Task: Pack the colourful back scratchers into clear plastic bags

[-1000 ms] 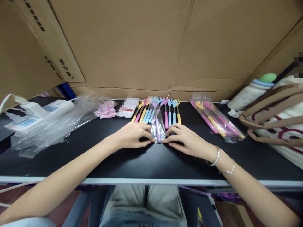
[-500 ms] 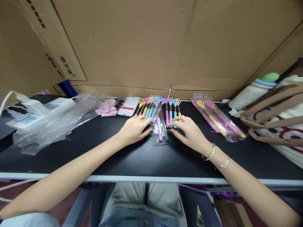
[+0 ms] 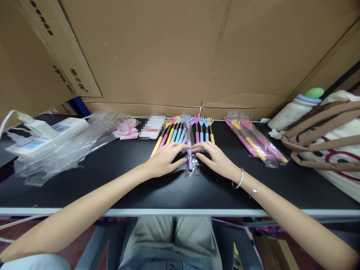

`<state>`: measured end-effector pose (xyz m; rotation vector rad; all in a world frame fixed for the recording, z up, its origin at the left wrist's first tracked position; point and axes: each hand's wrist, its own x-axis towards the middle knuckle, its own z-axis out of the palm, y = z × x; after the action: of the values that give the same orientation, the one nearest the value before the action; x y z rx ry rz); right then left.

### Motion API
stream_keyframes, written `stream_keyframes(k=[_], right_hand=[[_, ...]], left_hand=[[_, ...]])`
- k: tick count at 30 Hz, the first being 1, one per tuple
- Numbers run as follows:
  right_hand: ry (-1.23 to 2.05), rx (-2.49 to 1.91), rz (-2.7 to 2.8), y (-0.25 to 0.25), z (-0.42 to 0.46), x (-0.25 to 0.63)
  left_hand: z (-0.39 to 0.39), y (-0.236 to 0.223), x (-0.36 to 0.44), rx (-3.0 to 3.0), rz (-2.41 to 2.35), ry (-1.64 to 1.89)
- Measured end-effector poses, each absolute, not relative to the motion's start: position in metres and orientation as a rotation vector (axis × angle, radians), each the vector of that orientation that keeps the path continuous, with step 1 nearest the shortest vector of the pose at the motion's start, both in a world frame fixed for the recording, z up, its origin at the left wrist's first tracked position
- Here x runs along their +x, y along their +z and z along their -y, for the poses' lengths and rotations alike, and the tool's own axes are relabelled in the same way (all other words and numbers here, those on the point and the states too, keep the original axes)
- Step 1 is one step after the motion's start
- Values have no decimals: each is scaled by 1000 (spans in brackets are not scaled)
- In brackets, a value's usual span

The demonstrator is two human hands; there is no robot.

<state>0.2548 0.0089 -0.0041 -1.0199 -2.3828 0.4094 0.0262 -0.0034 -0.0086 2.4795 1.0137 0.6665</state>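
A purple back scratcher [image 3: 190, 162] lies in the middle of the table on or in a clear plastic sleeve [image 3: 195, 171], its claw end pointing away from me. My left hand [image 3: 166, 158] reaches it from the left, fingers stretched out, the fingertips at the handle. From the other side my right hand [image 3: 216, 158] touches the same handle with its extended fingertips; both thumbs stay apart from the fingers. Behind and beside it lie several yellow, pink and blue back scratchers [image 3: 179, 136] in a row, some partly hidden by my hands.
Packed back scratchers [image 3: 254, 144] lie in clear sleeves to the right, near a bottle [image 3: 292, 112] and a fabric bag [image 3: 329, 138]. Leftward are pink cards [image 3: 126, 129], a white phone-like device [image 3: 152, 129], plastic sleeves [image 3: 64, 150] and a power strip [image 3: 67, 125]. Cardboard [image 3: 168, 56] walls the back.
Both hands drew back slightly from the sleeve's lower end, then came together over the purple back scratcher's handle. The fingers have straightened.
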Motion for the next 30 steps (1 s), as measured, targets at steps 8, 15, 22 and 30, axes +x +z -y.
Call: stream_keyframes(k=[8,15,22,30], right_hand=[[608,-1138,2241,-2,-9,246],[605,-1175,2223,-4,-17,247],[405,-1261,2357,1,-21,246],[551,-1269,2336,-8,-18,245]], left_hand=[[6,-11,32,2453,-917,675],[5,-11,32,2549,-969,673],[-2,-11,26,2726,-1314,614],[-3,-13,25,2678,-1269,653]])
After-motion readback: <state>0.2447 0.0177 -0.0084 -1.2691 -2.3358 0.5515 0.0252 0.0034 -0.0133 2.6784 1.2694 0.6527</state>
